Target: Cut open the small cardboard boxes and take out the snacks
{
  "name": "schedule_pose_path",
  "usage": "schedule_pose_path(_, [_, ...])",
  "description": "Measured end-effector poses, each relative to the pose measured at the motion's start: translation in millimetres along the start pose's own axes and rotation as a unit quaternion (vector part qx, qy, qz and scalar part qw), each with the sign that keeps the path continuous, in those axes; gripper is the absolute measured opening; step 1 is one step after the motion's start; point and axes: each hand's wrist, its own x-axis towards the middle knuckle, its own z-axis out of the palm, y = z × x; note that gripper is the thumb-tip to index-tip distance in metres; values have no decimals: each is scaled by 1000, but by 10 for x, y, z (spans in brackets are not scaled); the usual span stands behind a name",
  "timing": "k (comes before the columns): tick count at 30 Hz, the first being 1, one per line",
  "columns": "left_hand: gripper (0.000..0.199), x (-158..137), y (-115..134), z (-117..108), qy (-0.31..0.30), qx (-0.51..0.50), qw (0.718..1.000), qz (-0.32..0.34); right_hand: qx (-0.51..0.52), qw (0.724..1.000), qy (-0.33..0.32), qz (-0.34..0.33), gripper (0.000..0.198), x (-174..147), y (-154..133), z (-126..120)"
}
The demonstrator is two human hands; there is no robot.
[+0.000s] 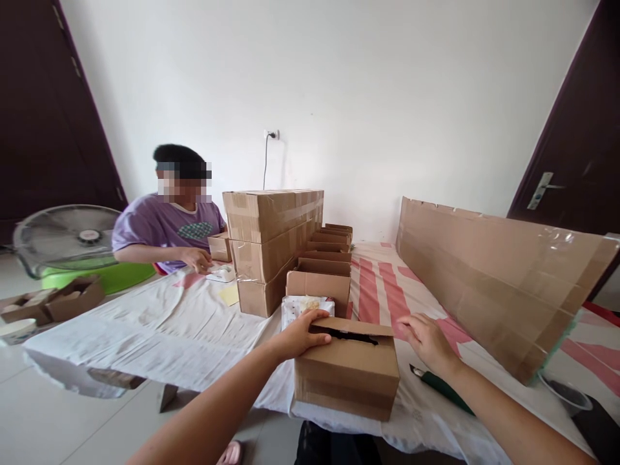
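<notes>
A brown cardboard box (pixel 346 374) stands at the table's near edge, its top flaps almost meeting over a dark, uneven slit. My left hand (pixel 303 336) grips its top left end, thumb on the near flap and fingers over the far one. Just off the box's right end, my right hand (pixel 429 342) hovers with loosely bent fingers and nothing visible in them. Under my right wrist lies a dark green tool (pixel 440 387), its kind unclear. A white printed packet (pixel 307 307) sits behind the box, partly covered by my left hand.
Stacked taped cartons (pixel 259 252) rise left of centre, beside a row of open boxes (pixel 320 284). A tall cardboard panel (pixel 494 278) stands at right. Across the table, another person (pixel 169 232) has a hand at a white object (pixel 220 272). A fan (pixel 72 236) stands left.
</notes>
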Motion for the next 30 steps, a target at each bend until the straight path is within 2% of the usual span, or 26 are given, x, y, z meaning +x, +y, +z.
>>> schedule_pose_path(2, [65, 4, 4, -1, -1, 3, 1000, 2, 67, 996, 29, -47, 22, 170, -308, -11])
schedule_pose_path(5, [66, 5, 21, -2, 0, 7, 1000, 2, 105, 988, -14, -109, 10, 308, -769, 52])
schedule_pose_path(7, [65, -1, 38, -2, 3, 9, 1000, 4, 87, 988, -48, -115, 13, 349, -1001, 138])
schedule_pose_path(10, [65, -16, 67, -4, 9, 10, 1000, 6, 46, 992, -77, -84, 17, 397, -1188, 271])
schedule_pose_path(12, [65, -25, 85, -6, 10, 10, 1000, 6, 28, 994, -86, -59, 6, 434, -1227, 323])
schedule_pose_path(15, [65, -30, 103, -9, 10, 11, 1000, 2, 17, 994, -103, -27, 13, 485, -1226, 333])
schedule_pose_path(21, [64, -21, 84, -3, 8, 13, 1000, -5, 31, 989, -140, 21, 11, 526, -1191, 315])
schedule_pose_path(30, [64, -26, 55, 9, 8, 13, 1000, -9, 31, 990, -123, 60, 11, 555, -978, 339])
